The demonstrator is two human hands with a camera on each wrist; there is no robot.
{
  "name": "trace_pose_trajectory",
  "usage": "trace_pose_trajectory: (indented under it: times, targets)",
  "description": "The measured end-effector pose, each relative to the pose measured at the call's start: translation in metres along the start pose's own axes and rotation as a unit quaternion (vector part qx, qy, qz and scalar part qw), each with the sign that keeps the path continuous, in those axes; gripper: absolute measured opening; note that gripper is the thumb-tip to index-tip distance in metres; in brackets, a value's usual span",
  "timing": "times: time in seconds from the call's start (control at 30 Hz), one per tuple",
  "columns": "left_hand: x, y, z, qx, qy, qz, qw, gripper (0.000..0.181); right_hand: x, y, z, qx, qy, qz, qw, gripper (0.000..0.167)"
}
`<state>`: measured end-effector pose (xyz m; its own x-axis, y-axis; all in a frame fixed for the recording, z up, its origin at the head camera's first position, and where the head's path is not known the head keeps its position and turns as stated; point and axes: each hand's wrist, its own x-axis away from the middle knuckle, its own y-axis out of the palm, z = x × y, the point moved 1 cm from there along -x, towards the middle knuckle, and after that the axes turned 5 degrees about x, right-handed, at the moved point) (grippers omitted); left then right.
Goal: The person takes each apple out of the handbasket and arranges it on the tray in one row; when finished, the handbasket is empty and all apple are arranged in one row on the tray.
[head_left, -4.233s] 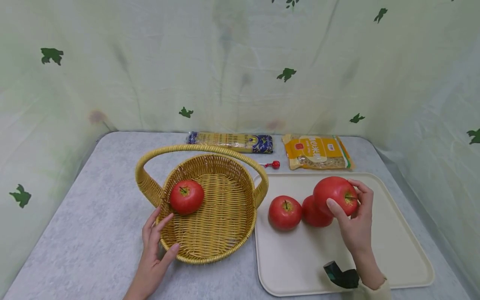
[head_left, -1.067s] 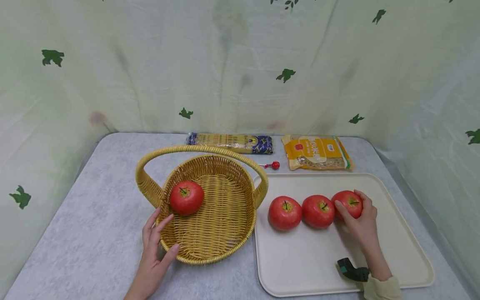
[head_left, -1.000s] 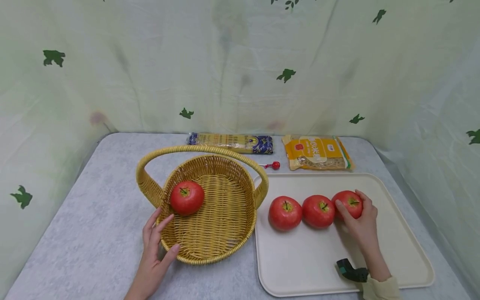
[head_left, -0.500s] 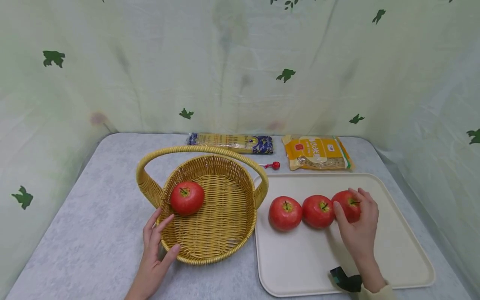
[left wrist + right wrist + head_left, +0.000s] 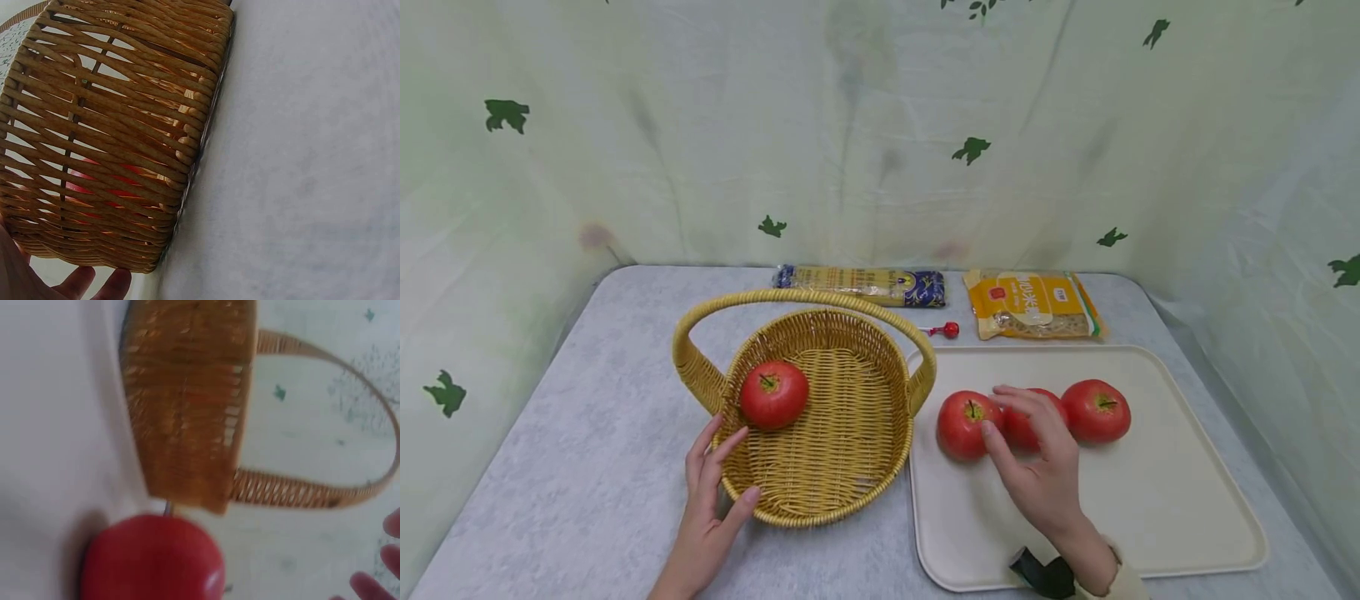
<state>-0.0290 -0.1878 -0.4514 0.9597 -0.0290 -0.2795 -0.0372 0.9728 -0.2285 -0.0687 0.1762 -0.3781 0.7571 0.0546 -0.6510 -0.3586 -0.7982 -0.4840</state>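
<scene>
So my left hand [image 5: 703, 510] is at about 8 o'clock on the wicker basket [image 5: 829, 450], fingers relaxed and spread, touching the rim but not clamped round it. The wrist view down there shows my fingertips up against the weave, with a bit of red peeking through the gaps. Basket's sitting upright with its arched handle [image 5: 806, 297] over the 12 o'clock side, and one red apple [image 5: 775, 395] is inside, between 9 and 10 o'clock, leaning toward the wall.

My right hand [image 5: 1042, 475] is over the cream tray [image 5: 1157, 500], which sits at roughly 3 o'clock from the basket. Fingers are loosely bent and not holding anything; the right wrist view has a clear gap between my fingertips and the apple in it. Three more apples line up across the tray: the left one [image 5: 958, 435] at about 9:30 from tray centre, right by my thumb tip, the middle one [image 5: 1021, 432] near 10 and partly hidden behind my hand, and the right one [image 5: 1097, 412] at 12. Can't tell if the left and middle ones touch.

Back of the table [image 5: 587, 400]: a long noodle packet [image 5: 857, 285] just past 12 from the basket, a red lollipop [image 5: 951, 330] at 2, and an orange packet [image 5: 1033, 304] at 11 from the tray.
</scene>
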Motion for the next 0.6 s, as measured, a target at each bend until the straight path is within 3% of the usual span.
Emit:
trace_pose_trajectory:
  times: [0.27, 0.47, 0.6]
  targets:
    - [0.000, 0.000, -0.003, 0.000, 0.002, 0.001, 1.0000, 0.065, -0.010, 0.031, -0.028, -0.106, -0.029, -0.062, 0.9920, 0.036]
    - [0.001, -0.001, -0.003, -0.001, -0.004, 0.002, 1.0000, 0.064, -0.020, 0.057, -0.042, -0.165, -0.082, -0.109, 0.9769, 0.031]
    - [0.001, -0.001, -0.003, -0.001, -0.002, 0.002, 1.0000, 0.064, -0.032, 0.070, -0.055, -0.177, -0.100, -0.143, 0.9686, 0.026]
